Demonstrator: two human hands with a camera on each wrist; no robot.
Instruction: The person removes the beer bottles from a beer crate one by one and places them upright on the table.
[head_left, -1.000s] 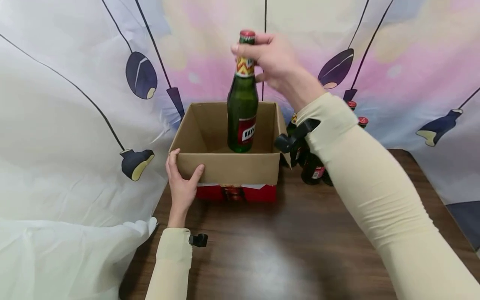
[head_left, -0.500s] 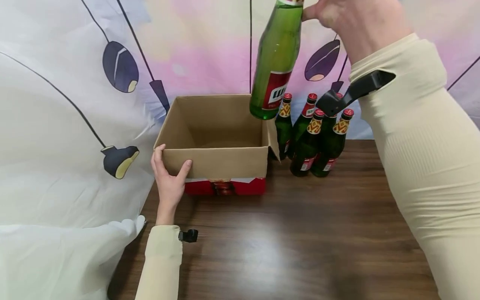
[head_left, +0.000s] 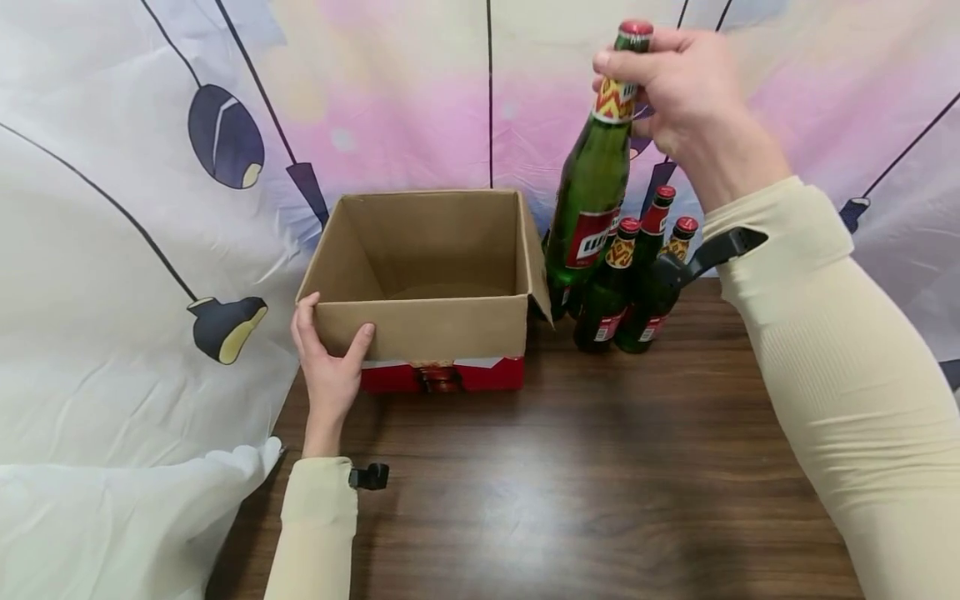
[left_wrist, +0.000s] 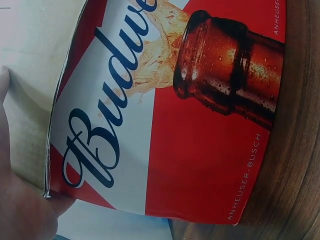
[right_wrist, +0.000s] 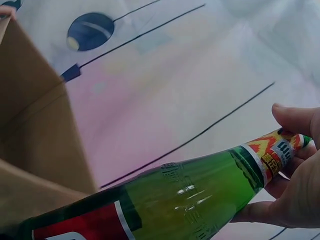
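My right hand (head_left: 690,100) grips a green beer bottle (head_left: 596,179) by its neck, just below the red cap. The bottle leans slightly, its base lower left and overlapping the bottles standing right of the box in the head view. Its red label (right_wrist: 90,225) and patterned neck label (right_wrist: 272,155) show in the right wrist view. An open cardboard box (head_left: 427,325) stands at the middle back. My left hand (head_left: 330,383) holds its front left corner, thumb on the front flap and fingers round the edge. The left wrist view shows the box's red and white printed side (left_wrist: 200,160).
Several capped green bottles (head_left: 603,304) stand close together beside the box's right flap (head_left: 536,258). A brown wooden table (head_left: 600,467) lies under everything. Behind hangs a patterned cloth (head_left: 405,92), and white cloth (head_left: 112,517) bunches at the left edge.
My right hand has lifted the bottle out over the box and carried it right, then lowered it among the standing bottles. My left hand keeps its hold on the box. The head view has shifted slightly.
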